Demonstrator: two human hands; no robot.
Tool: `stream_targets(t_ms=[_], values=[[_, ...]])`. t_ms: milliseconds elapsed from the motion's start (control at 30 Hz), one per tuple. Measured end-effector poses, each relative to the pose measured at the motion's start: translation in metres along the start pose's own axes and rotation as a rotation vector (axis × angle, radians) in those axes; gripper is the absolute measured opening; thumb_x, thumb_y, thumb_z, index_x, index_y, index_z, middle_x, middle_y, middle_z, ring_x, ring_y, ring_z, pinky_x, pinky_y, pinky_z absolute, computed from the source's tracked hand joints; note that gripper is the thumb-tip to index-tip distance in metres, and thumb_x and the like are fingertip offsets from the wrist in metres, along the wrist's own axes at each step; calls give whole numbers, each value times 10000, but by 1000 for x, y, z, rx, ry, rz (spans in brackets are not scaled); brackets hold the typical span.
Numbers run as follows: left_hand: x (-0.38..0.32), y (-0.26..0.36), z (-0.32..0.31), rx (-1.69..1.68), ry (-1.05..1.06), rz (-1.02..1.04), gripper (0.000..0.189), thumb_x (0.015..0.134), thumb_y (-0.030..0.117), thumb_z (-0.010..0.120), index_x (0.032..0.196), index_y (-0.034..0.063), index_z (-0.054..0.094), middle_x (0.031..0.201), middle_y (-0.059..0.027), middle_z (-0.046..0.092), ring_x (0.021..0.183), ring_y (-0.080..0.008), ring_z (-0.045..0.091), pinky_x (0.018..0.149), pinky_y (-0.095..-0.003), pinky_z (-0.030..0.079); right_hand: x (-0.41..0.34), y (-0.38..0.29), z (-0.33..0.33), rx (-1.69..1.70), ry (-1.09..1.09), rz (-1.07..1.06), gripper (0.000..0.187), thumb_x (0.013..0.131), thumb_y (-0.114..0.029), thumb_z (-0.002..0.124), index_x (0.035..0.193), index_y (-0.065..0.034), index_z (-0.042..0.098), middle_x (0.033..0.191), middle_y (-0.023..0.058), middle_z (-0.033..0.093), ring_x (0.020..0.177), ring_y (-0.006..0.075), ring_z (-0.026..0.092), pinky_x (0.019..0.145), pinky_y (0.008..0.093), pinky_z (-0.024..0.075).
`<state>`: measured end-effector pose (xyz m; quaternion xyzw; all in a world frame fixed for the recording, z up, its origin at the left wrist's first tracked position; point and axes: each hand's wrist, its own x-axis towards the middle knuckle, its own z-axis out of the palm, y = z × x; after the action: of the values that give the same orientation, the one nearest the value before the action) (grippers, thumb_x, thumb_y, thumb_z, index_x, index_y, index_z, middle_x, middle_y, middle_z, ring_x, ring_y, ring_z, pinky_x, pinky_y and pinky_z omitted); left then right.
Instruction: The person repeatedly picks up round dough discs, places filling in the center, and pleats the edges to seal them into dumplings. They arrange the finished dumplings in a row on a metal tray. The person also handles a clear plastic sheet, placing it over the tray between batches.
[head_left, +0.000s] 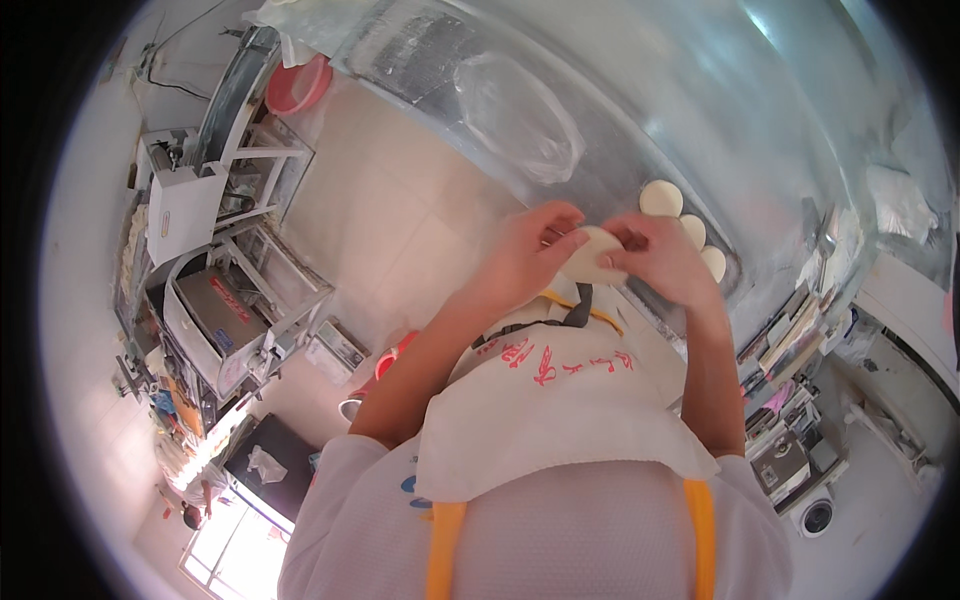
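Between both hands I hold a flat round piece of pale dough (592, 257) in front of my apron. My left hand (551, 236) pinches its left edge between thumb and fingers. On the opposite edge, my right hand (652, 251) grips it the same way. Just beyond the right hand, a few more pale dough rounds lie in a row on a dark metal tray: a far one (661, 199), a middle one (694, 231) and a near one (713, 264). The right hand partly covers the middle one.
A crumpled clear plastic bag (521, 120) lies on the dark tray (409, 56). Glass or clear plastic panels (757, 112) rise behind it. A pink basin (298, 84) and a machine with a white housing (187, 210) stand to the left. Another person (193, 514) is at the far lower left.
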<state>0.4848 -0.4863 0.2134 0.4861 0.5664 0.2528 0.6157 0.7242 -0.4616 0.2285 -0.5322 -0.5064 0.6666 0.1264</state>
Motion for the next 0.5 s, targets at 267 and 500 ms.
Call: stream_targets(t_ms=[267, 500], values=[[28, -114, -46, 94, 17, -168, 319, 1133, 274, 608, 1226, -5, 732, 1119, -84, 771, 1068, -185, 718, 1003, -341, 567, 39, 22, -21, -128, 649, -103, 273, 906, -62, 817, 1160, 30, 782, 937, 78, 775, 825, 115, 682, 761, 285, 559], [105, -86, -50, -1115, -210, -303, 564, 1188, 434, 423, 1406, -51, 609, 1377, -148, 692, 1257, -266, 670, 1084, -458, 552, 83, -57, 17, -89, 203, -119, 302, 940, -118, 809, 1199, 30, 762, 1020, 93, 790, 902, 143, 697, 843, 322, 562]])
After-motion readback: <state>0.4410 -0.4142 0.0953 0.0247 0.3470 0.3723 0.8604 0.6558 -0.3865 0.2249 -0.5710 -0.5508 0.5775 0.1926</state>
